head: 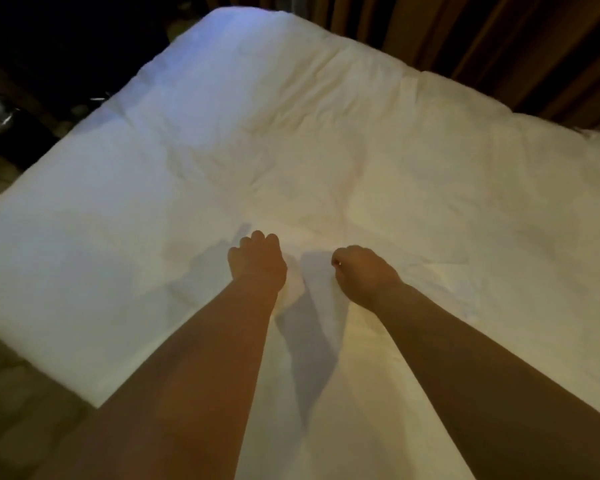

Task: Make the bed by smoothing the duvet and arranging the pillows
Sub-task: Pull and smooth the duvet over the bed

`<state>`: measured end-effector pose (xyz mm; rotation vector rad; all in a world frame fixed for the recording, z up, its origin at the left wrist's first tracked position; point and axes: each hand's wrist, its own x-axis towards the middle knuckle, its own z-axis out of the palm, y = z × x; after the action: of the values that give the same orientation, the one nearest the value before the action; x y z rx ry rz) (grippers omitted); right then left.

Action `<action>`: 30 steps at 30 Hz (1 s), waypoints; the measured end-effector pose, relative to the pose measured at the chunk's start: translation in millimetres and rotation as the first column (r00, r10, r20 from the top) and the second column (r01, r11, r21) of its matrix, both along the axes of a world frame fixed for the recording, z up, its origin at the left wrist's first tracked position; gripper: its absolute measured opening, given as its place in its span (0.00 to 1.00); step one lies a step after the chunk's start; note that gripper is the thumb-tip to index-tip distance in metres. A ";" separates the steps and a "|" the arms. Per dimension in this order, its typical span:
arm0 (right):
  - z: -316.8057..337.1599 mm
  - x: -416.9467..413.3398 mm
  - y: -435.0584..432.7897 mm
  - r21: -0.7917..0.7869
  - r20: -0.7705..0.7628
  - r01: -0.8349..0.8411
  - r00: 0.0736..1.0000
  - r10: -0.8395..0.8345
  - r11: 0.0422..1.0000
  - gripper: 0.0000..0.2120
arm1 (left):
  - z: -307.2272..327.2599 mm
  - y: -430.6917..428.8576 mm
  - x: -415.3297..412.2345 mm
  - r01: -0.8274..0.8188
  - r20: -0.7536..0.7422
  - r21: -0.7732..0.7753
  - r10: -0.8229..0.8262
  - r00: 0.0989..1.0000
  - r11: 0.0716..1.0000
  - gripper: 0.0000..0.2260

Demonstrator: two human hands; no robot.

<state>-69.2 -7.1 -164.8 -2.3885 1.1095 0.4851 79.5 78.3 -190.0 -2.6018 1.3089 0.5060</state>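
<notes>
Now we have left hand (pixel 257 263) and right hand (pixel 362 271) fisted on duvet (pixel 291 150), just beside each other; soft, light, bulky; we'd take edges and corners.

Dim room, brown curtains (pixel 520 39) behind.

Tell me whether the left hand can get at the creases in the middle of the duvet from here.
Probably yes. The left hand is already on the duvet, curled, just short of the creases, with only bare fabric between them. The farthest folds may need a lean forward.
</notes>
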 end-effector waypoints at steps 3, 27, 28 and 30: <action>-8.7 49.0 16.5 0.087 -0.002 -0.073 0.997 0.074 0.994 0.17 | -26.8 29.3 25.4 -0.195 -0.156 0.107 0.210 0.965 0.975 0.21; 6.9 13.2 113.2 -0.292 -0.094 -0.391 0.920 0.380 0.873 0.14 | 1.3 102.0 -96.4 -0.614 -0.803 -0.041 0.340 0.490 0.789 0.13; 18.4 -6.3 113.2 -0.317 -0.074 -0.356 0.933 0.352 0.879 0.14 | 20.4 100.4 -113.3 -0.679 -0.866 -0.031 0.319 0.385 0.733 0.15; 43.9 -53.8 114.7 -0.368 -0.024 -0.272 0.959 0.283 0.889 0.13 | 43.2 101.3 -153.4 -0.708 -0.914 -0.011 0.280 0.293 0.706 0.16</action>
<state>-123.1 107.5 -120.9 -2.8982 0.9101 0.3539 -73.9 179.6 -146.8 -3.2304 0.6236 2.1746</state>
